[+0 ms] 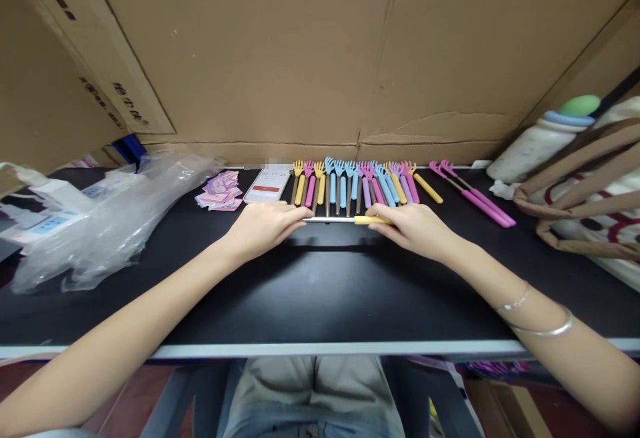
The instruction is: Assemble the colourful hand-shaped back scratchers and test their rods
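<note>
Both my hands hold one back scratcher [334, 220] level above the black table, its thin metal rod running sideways between them. My left hand [265, 228] is closed around the rod's left end; whatever head is there is hidden by the fingers. On the other side, my right hand [417, 228] grips the yellow handle. Just behind lies a row of back scratchers [341, 185] with small claw heads and blue, pink, purple and yellow handles. Two pink ones [487, 208] lie apart to the right.
Left of the row are a phone [267, 183] with a timer on screen and a pile of pink-purple cards [220, 191]. Plastic wrap [115, 225] and a power strip [55, 221] occupy the left. A bottle [535, 145] and a bag [595, 191] stand right; cardboard [275, 51] walls the back.
</note>
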### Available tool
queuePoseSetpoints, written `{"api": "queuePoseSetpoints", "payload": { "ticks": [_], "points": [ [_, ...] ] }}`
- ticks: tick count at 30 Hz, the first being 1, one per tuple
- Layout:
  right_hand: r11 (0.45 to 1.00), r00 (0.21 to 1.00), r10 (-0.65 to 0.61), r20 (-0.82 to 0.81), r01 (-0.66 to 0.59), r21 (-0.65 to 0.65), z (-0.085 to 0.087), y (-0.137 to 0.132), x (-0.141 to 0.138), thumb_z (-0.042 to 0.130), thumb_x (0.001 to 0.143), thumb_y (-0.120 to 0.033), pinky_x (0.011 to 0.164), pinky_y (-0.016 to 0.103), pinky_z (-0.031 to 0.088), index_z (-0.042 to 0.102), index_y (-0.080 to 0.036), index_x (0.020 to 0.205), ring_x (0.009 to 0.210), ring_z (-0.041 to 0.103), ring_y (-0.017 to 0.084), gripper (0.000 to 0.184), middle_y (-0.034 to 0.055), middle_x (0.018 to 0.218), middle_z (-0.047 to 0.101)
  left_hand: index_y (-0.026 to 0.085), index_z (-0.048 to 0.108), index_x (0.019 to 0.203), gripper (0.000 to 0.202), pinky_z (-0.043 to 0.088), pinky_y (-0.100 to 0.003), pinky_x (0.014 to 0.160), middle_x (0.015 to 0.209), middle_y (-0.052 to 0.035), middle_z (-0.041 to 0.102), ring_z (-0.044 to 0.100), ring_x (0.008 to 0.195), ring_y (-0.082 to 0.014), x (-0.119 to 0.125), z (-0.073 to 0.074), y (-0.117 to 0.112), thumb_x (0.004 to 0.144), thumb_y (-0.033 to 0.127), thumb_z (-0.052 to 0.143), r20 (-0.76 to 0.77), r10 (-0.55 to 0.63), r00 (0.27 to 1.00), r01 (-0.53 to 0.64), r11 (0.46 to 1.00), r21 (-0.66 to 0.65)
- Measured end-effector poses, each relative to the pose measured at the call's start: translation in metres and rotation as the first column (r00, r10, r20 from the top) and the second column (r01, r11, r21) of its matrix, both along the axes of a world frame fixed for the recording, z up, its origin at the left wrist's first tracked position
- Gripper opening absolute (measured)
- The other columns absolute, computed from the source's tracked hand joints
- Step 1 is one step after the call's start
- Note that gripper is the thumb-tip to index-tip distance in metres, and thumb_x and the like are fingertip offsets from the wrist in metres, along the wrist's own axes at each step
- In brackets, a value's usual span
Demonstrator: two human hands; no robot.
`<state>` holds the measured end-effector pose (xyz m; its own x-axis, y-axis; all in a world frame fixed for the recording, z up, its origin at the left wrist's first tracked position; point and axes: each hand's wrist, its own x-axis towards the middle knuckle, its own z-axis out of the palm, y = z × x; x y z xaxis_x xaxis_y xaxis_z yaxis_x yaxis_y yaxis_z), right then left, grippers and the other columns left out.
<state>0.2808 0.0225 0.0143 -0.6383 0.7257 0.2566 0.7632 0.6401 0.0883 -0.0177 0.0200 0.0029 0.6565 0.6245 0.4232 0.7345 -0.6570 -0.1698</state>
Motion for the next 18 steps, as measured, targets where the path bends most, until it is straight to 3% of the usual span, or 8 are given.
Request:
{"api": "queuePoseSetpoints", "payload": {
  "ticks": [18],
  "points": [
    [0.999,0.998,0.031,-0.048,-0.03,0.031,0.003,0.006,0.012,0.042,0.092,-0.045,0.053,0.021,0.033,0.061,-0.022,0.095,0.055,0.056,0.011,0.03,-0.0002,0.07,0.067,0.026,0.061,0.105,0.022,0.037,-0.021,0.054,0.088,-0.0001,0.07,0.064,0.076,-0.014,0.008,-0.006,0.001,0.093,0.03,0.043,0.062,-0.035,0.997,0.039,0.997,-0.06]
  ]
}}
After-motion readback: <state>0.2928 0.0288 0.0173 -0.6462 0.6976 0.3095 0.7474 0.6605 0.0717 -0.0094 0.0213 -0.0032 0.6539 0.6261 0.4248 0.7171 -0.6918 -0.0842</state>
